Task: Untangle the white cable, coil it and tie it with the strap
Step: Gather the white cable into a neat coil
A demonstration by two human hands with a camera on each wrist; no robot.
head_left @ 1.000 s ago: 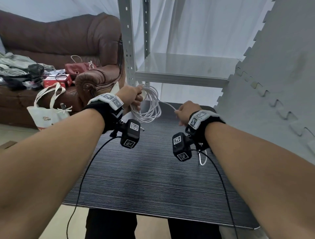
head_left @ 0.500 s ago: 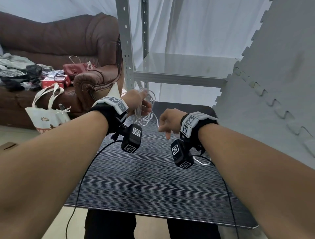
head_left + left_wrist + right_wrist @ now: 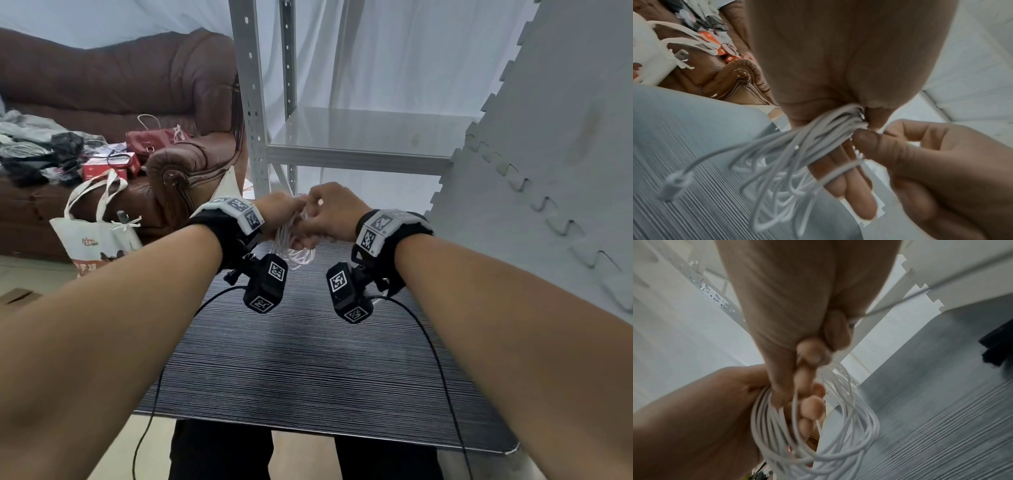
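White, smooth round cable [image 3: 295,247] hangs in loose loops above the ribbed dark desk [image 3: 308,359]. Left hand [image 3: 278,211] clasps the gathered bundle, loops drooping toward 6 o'clock of the grip. Right hand [image 3: 334,214] pinches a strand at the bundle's 3 o'clock side. Tote bag [image 3: 97,236] print is unreadable.

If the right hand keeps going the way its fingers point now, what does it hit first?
Probably the left hand: the right hand points left at it, fingers already at the white cable coil it grips. Depth unclear.
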